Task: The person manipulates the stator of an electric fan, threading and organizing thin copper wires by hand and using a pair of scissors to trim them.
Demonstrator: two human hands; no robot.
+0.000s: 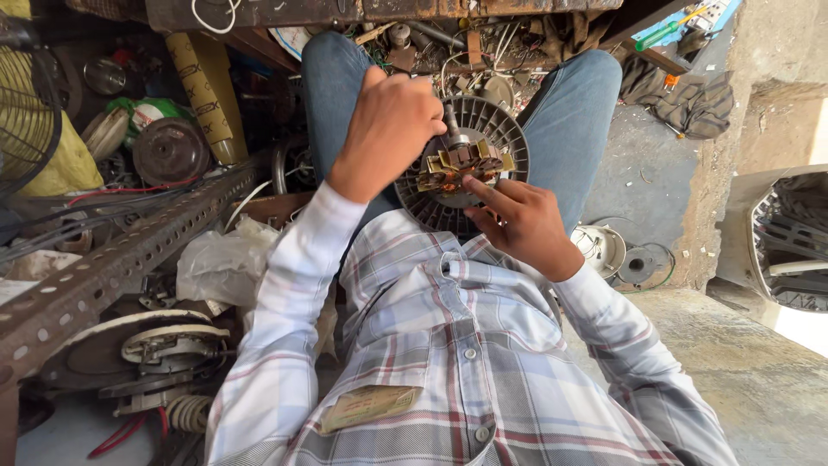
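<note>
Left hand (390, 129) closed around steel shaft (450, 119) of round ribbed grey motor housing (461, 164); right hand (522, 226) fingers loosely open, touching copper-wound stator (461, 166) near rim.

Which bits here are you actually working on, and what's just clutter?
In hand:
fan motor
left hand
right hand

Lying about:
perforated angle bar
plastic bag
green screwdriver
yellow roll

two hands (388, 129) – one fan motor (461, 164), one screwdriver (668, 32)

yellow printed roll (203, 91) | upper left, leaning upright | black markings
</note>
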